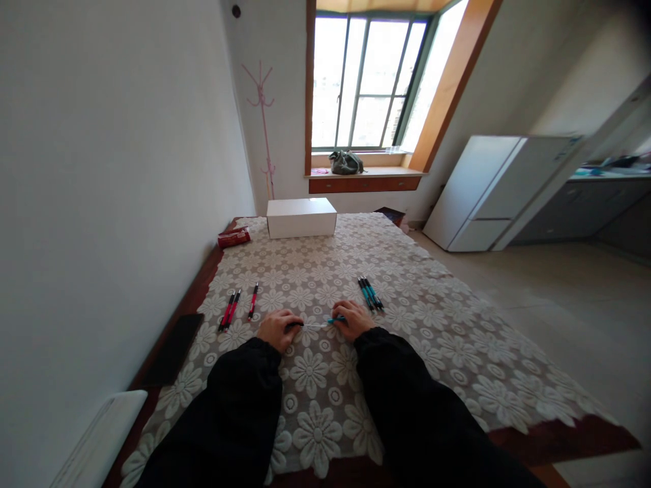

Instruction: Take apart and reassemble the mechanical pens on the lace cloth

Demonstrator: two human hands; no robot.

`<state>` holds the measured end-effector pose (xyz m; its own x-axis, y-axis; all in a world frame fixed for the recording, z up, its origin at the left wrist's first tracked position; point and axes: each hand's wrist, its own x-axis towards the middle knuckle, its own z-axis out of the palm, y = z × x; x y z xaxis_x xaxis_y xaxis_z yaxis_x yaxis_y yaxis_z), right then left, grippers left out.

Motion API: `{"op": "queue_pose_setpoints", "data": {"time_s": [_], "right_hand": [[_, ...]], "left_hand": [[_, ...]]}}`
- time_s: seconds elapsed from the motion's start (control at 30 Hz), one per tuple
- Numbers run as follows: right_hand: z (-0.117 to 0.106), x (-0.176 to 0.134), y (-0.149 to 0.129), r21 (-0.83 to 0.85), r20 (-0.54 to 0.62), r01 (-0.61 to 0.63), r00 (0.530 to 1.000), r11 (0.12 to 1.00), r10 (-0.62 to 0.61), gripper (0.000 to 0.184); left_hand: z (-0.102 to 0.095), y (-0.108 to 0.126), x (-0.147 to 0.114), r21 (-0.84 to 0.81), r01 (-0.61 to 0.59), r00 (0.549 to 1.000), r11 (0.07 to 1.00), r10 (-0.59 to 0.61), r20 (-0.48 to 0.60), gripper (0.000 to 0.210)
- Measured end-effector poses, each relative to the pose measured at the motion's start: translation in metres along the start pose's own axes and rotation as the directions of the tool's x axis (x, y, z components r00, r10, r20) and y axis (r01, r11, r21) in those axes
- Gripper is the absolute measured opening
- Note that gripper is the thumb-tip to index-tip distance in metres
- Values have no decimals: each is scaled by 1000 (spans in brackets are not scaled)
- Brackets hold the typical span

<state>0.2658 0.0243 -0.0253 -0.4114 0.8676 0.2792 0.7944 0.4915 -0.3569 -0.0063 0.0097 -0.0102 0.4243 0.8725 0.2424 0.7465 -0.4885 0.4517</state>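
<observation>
Teal pen piece (pixel 331 320) sits pinched in the fingers of the right hand (pixel 352 320), low over the near middle of the flower-patterned cloth (pixel 318 261) on the tabletop (pixel 574 437). Facing it, the left hand (pixel 276 329) pinches a black piece (pixel 294 324), and a thin pale line (pixel 315 325) runs between the two. Red-and-black pens (pixel 253 301) lie left, teal-and-black pens (pixel 370 294) just beyond the right hand.

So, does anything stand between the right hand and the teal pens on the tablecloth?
Nothing visible does: only tablecloth shows between the right hand and the teal pens beyond it; the white box stands farther off.
</observation>
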Motion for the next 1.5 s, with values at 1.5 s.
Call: {"op": "queue_pose_setpoints", "data": {"time_s": [1.5], "right_hand": [[6,1,-23,44,35,83,996,996,-84,9]], "left_hand": [[1,-1,2,-71,-41,999,997,43,23,21]]}}
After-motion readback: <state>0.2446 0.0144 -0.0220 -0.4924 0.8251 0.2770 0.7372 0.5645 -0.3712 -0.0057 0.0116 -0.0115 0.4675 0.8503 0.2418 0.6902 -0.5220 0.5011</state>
